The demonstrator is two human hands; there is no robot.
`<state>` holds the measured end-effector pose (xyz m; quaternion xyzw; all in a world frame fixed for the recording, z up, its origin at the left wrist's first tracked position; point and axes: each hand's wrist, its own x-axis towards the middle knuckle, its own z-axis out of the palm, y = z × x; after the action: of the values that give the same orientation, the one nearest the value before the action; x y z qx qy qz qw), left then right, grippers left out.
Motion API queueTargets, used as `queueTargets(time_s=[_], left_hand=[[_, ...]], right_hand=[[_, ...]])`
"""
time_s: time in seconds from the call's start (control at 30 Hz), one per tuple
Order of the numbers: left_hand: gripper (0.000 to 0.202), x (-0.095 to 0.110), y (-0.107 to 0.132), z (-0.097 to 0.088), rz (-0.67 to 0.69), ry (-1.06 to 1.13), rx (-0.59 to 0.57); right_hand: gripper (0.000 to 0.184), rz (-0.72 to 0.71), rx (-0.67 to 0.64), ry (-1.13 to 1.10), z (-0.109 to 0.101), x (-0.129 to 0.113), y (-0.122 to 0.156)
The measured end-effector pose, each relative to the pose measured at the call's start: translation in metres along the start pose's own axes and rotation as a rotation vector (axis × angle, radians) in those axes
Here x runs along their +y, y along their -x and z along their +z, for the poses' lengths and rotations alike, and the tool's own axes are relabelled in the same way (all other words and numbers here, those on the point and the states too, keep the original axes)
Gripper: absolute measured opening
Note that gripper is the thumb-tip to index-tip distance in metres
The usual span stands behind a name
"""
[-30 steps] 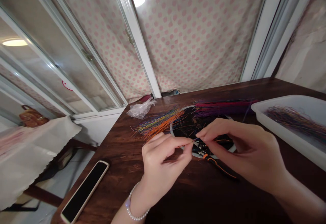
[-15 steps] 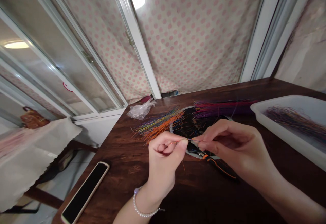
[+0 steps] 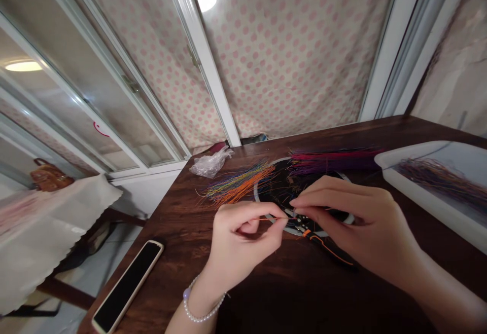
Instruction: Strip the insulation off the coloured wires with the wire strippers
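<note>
My left hand [image 3: 241, 237] pinches a thin orange wire [image 3: 272, 218] between thumb and fingertips, and my right hand [image 3: 348, 220] closes on its other end. Both hands are above a round black mat with a pale rim [image 3: 281, 192]. Under my right fingers lie pliers with orange-and-black handles [image 3: 323, 248], their jaws partly hidden. A fan of multicoloured wires with much orange [image 3: 239, 184] lies just beyond my left hand. A red and purple wire bundle [image 3: 331, 161] lies beyond my right hand.
The dark wooden table [image 3: 171, 237] holds a white plastic tray [image 3: 418, 184] of loose dark wires at right, a crumpled plastic bag [image 3: 211, 162] at the far edge, and a phone [image 3: 127, 286] at left. A cloth-covered table [image 3: 49, 227] stands at far left.
My left hand has turned and shifted slightly left, with the wrist and bracelet swinging along. My right hand has settled lower over the pliers. The wires on the table have not moved.
</note>
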<state>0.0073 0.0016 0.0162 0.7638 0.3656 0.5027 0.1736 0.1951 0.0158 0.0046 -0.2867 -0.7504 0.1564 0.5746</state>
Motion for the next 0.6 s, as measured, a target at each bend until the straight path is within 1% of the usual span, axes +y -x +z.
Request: queueTargets(time_s=[0.1,0.2,0.3,0.43,0.5,0.6], left_hand=[[0.013,-0.0002,0.0021,0.0006,0.181,-0.170,0.043],[0.014,-0.0027,0.0035,0.0030,0.263,-0.253,0.045],[0.013,-0.0049,0.0035,0.0045,0.305,-0.300,0.061],[0.013,-0.0061,0.0039,0.0042,0.333,-0.326,0.077],[0.013,-0.0066,0.0048,0.0042,0.330,-0.320,0.096],[0.015,-0.0080,0.0061,0.0055,0.286,-0.300,0.152]], right_hand=[[0.015,-0.031,-0.022,0.093,0.0017,0.0029,0.0009],[0.014,0.008,-0.058,0.095,0.0022,0.0017,-0.0003],[0.013,0.077,-0.075,0.053,0.0025,-0.0007,-0.0014],[0.010,0.203,-0.075,-0.036,0.0031,-0.0017,-0.0005],[0.009,0.246,-0.064,-0.077,0.0035,-0.0016,0.0004],[0.008,0.258,-0.021,-0.167,0.0051,-0.0021,0.0018]])
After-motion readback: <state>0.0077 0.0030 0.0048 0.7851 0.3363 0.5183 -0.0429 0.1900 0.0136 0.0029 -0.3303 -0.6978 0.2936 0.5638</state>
